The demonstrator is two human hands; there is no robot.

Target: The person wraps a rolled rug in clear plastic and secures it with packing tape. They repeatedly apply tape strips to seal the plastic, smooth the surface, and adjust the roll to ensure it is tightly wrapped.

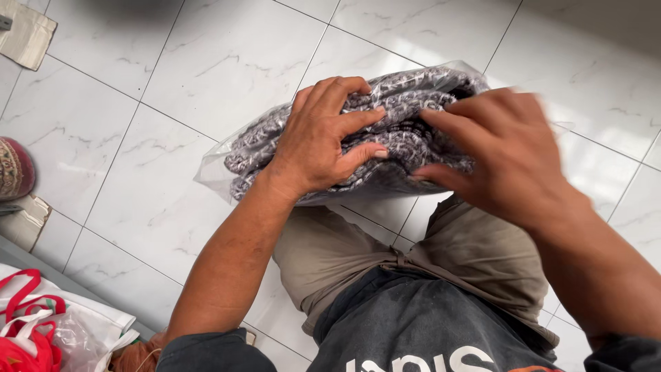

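Note:
A folded grey patterned cloth in a clear plastic bag rests on my knees, above the white tiled floor. My left hand grips the bag's near side, fingers curled over the top and pressing into the cloth. My right hand lies on the bag's right half, fingers spread and pointing left, slightly blurred. Both hands touch the plastic. The bag's left corner sticks out loose and transparent. The underside of the bag is hidden by my hands and legs.
White marbled floor tiles fill the view. A beige cloth piece lies at the top left, a patterned round object at the left edge. A white bag with red handles sits at the lower left.

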